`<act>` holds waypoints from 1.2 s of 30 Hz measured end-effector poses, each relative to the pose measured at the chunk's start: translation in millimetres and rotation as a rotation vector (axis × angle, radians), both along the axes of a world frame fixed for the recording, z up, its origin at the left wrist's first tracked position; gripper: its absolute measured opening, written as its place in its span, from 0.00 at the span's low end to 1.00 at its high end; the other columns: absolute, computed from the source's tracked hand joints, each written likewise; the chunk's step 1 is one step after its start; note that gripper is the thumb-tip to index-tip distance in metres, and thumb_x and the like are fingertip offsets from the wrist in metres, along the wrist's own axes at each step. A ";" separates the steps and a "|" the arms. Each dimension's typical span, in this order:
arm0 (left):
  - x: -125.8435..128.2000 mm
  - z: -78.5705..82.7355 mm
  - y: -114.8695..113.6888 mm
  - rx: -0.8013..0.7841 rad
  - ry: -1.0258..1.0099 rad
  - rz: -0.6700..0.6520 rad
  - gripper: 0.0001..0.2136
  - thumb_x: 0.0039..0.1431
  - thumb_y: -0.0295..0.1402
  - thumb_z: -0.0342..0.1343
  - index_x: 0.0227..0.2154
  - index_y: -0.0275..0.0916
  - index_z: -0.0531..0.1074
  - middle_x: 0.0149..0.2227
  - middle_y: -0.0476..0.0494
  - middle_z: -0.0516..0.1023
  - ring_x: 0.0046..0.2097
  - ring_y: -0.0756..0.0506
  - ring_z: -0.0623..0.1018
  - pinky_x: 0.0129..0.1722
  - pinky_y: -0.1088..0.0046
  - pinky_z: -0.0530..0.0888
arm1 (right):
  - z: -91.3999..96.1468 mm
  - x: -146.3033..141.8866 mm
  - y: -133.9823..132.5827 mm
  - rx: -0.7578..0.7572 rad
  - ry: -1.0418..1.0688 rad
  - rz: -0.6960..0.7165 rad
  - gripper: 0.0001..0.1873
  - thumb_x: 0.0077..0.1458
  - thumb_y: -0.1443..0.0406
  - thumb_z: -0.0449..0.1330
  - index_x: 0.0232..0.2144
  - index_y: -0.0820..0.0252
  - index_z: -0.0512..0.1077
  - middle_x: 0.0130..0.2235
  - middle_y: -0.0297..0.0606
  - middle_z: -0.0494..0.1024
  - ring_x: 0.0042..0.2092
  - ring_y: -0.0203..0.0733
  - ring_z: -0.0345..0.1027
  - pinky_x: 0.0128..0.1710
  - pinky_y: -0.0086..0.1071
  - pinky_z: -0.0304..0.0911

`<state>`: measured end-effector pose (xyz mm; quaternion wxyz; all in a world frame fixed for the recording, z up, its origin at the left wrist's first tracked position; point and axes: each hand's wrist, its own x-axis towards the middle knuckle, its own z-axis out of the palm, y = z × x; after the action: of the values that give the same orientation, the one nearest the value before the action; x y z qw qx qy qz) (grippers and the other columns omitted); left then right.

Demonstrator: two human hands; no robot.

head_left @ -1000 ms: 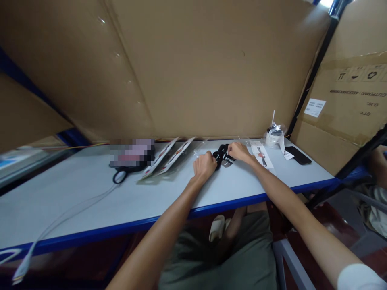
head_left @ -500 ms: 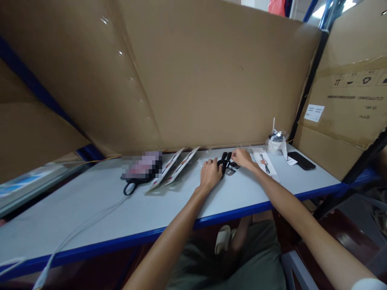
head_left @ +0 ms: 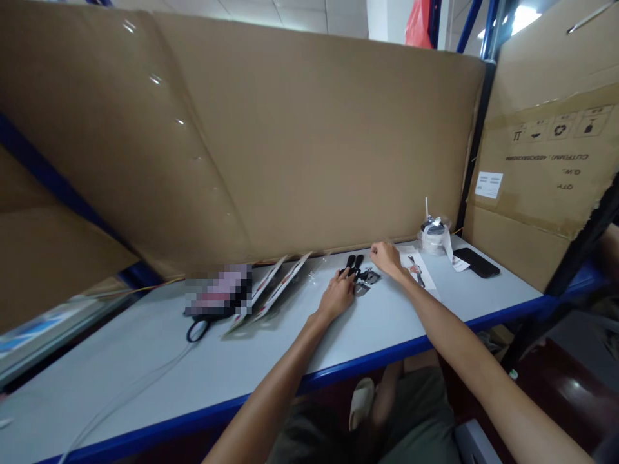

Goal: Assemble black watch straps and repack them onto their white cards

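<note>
free: bare table (head_left: 145,361) front-left | wall: cardboard sheet (head_left: 314,148) shuts off the back | clutter along back edge: 2 cards (head_left: 271,290), black straps (head_left: 358,261), tape roll (head_left: 434,235), phone (head_left: 476,263)

A pale grey table (head_left: 232,361) with a blue front edge is carrying a scatter of small goods. A bundle of black straps (head_left: 356,265) is lying near its back edge, with a clear plastic bag (head_left: 319,269) just to their left. Further left, two printed cards (head_left: 273,291) are lying fanned beside black-handled scissors (head_left: 197,330), and a white cable (head_left: 130,393) is trailing toward the near left corner. Right of the straps a white picture card (head_left: 416,267) is lying flat, a small white roll (head_left: 434,233) in clear wrap is standing behind it, and a black phone (head_left: 476,263) is lying beside that
</note>
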<state>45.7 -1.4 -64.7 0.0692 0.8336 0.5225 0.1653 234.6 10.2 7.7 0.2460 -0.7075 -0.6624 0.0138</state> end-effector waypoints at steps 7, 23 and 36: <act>11.3 2.9 35.4 -0.006 0.041 -0.016 0.25 0.70 0.27 0.44 0.67 0.38 0.70 0.74 0.36 0.58 0.75 0.33 0.57 0.71 0.54 0.59 | -1.0 1.6 2.1 0.048 -0.006 -0.028 0.17 0.66 0.66 0.54 0.44 0.53 0.83 0.46 0.45 0.86 0.49 0.45 0.80 0.44 0.29 0.66; 10.9 57.3 3.1 0.141 0.190 0.043 0.29 0.70 0.40 0.51 0.71 0.38 0.60 0.74 0.28 0.56 0.74 0.29 0.56 0.70 0.45 0.57 | 1.5 2.2 1.3 0.058 0.014 -0.025 0.17 0.67 0.65 0.53 0.44 0.54 0.83 0.46 0.45 0.86 0.48 0.46 0.80 0.44 0.30 0.66; -128.1 109.4 0.0 0.058 0.251 0.497 0.15 0.63 0.30 0.52 0.42 0.37 0.84 0.45 0.27 0.85 0.48 0.38 0.83 0.39 0.73 0.70 | -2.2 -2.4 1.0 0.052 0.015 0.011 0.16 0.66 0.66 0.54 0.43 0.54 0.83 0.44 0.45 0.86 0.47 0.47 0.80 0.43 0.31 0.66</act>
<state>-82.4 -1.3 44.7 -0.0625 0.6955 0.7105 0.0877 232.1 11.2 5.4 0.2692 -0.6971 -0.6645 0.0029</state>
